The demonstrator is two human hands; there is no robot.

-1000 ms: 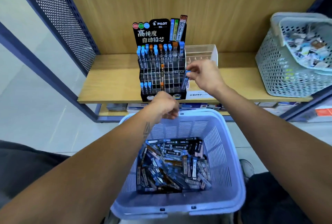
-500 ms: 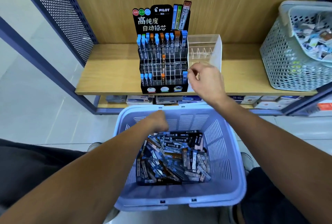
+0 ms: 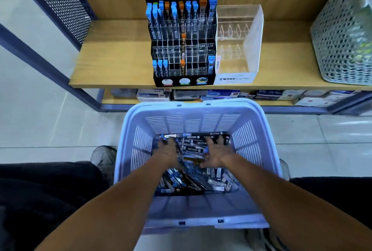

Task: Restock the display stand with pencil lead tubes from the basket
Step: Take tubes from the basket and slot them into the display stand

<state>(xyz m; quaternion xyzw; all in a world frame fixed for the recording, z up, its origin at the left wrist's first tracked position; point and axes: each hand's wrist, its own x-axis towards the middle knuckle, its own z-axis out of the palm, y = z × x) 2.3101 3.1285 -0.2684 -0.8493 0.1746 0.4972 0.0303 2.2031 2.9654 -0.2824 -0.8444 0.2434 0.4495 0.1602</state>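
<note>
- Both hands are down in the lilac basket point(image 3: 193, 206). The left hand point(image 3: 168, 153) and right hand point(image 3: 216, 154) lie palm-down on the heap of pencil lead tubes point(image 3: 193, 178), which sits under and between them.
- The right hand's fingers look spread over the tubes. The left hand's fingertips are buried among them, so I cannot tell whether either hand has pinched a tube.
- The display stand point(image 3: 182, 49) stands well beyond both hands, up on the wooden shelf point(image 3: 112, 63). Its back row is mostly full; most middle and front slots look empty.
- Risk: a two-handed scoop from a loose, criss-crossed heap could gather mixed grades, and tubes may slip out on the lift to the shelf.
- Risk: the slots are narrow and graded, so a hurried tube could land in the wrong one or knock its neighbours.
- A clear acrylic holder point(image 3: 239, 39) stands just beside the stand; a careless reach might nudge it.
</note>
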